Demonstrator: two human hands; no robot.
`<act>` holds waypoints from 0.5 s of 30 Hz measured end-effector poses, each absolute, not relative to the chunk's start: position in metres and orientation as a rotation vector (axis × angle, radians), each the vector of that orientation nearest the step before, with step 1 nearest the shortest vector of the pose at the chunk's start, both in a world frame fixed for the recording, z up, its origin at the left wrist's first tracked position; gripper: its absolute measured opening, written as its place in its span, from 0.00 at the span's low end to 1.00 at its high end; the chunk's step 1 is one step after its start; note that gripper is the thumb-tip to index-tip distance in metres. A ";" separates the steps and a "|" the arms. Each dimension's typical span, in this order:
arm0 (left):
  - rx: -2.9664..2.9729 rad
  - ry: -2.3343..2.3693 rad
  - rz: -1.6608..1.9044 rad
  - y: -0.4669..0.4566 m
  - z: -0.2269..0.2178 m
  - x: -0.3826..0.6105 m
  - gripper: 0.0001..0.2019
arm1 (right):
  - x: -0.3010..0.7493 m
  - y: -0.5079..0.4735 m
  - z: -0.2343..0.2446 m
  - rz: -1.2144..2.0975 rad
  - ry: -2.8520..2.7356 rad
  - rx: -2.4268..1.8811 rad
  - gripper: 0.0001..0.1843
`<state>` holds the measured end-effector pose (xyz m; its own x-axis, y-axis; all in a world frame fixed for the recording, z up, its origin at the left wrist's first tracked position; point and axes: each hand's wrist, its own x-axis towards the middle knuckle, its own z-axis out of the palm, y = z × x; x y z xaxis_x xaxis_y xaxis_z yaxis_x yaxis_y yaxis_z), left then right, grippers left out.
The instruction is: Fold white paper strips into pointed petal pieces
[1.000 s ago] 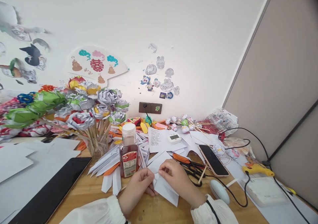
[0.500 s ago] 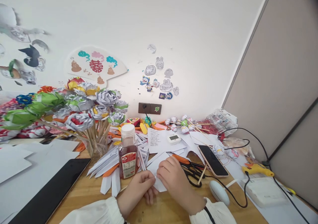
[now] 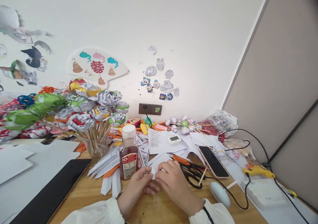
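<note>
Both my hands meet low in the middle of the wooden desk (image 3: 81,192), pressing a small folded white paper piece (image 3: 153,173). My left hand (image 3: 139,188) has its fingers curled onto the paper's left side. My right hand (image 3: 174,184) covers most of the paper from the right, fingers pinched on its edge. Just left of my hands stands a clear bottle (image 3: 129,153) with a white cap and red label. A fan of folded white paper strips (image 3: 109,166) lies beside the bottle.
Orange-handled scissors (image 3: 188,169), a phone (image 3: 213,162) and a white mouse (image 3: 220,193) lie right of my hands. A yellow glue gun (image 3: 258,171) and cables sit far right. Paper flowers (image 3: 99,108) stand in a jar at left, near a black tablet (image 3: 49,192).
The white paper has been folded up smaller and now lies almost hidden under my hands, which have closed together over it. The view shifted slightly.
</note>
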<state>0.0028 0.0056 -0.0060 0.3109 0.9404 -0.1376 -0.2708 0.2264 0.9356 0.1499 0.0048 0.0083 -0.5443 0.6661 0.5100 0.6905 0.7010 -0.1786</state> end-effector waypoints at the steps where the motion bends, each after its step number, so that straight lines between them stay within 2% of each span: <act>1: 0.978 0.852 0.982 0.005 -0.005 0.002 0.11 | 0.150 0.004 0.009 -0.041 -2.369 -1.026 0.06; 8: 1.017 0.810 0.967 0.007 -0.007 0.000 0.13 | 0.150 0.007 0.009 0.209 -2.200 -1.086 0.02; 15: 0.978 0.751 0.990 0.006 -0.011 0.001 0.13 | 0.145 0.009 0.002 0.427 -2.018 -1.189 0.03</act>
<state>0.0006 0.0063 -0.0110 0.3762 0.9227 -0.0836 -0.3289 0.2174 0.9190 0.1449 0.0091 0.0016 -0.2944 0.8536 0.4297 0.6065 0.5144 -0.6063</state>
